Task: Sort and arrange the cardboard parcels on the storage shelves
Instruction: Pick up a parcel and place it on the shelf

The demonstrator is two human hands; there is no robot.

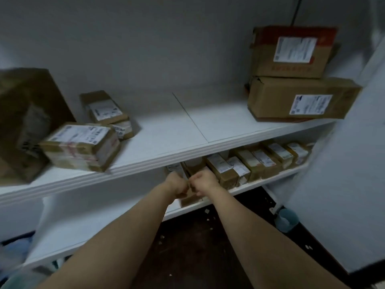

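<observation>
Both my hands reach under the upper shelf [166,157] to the lower shelf [260,184]. My left hand [177,184] and my right hand [205,181] have curled fingers on a small cardboard parcel [190,198] at the left end of a row of small labelled parcels [250,161]. The parcel is mostly hidden by my hands. On the upper shelf lie two small parcels [83,147] at the left and two large stacked boxes [300,101] at the right.
A big brown box [27,122] stands at the far left of the upper shelf. A blue cup [286,220] sits on the dark floor by the white side panel [343,195]. Paper scraps litter the floor.
</observation>
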